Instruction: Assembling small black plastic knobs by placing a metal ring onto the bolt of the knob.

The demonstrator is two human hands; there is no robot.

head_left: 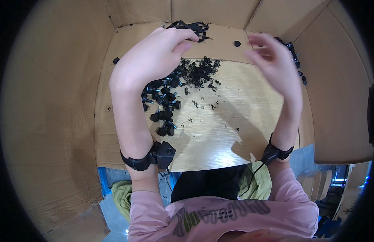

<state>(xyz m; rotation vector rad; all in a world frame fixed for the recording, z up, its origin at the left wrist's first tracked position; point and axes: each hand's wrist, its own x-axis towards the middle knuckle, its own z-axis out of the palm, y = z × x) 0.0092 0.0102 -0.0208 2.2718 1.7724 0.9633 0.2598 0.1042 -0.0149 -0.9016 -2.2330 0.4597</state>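
Observation:
My left hand [158,54] reaches over the board to its far side, wrist bent, index finger and thumb apart beside a tangled black perforated strip [191,30]. Its other fingers are hidden, and nothing shows between thumb and index. Raised at the far right, my right hand [273,60] is blurred, its fingers curved and apart with nothing visible in them. Between the hands lies a heap of tiny black curled pieces [201,72]. Near my left forearm are many black round-headed knobs with metal studs [166,115].
Cardboard walls [57,101] surround the pale wooden board [219,149] on the left, back and right. More black knobs [294,52] line the right wall; a single black cap [237,43] lies at the back. Small rings and bits [195,104] are scattered mid-board. Each wrist wears a strapped black device [164,154].

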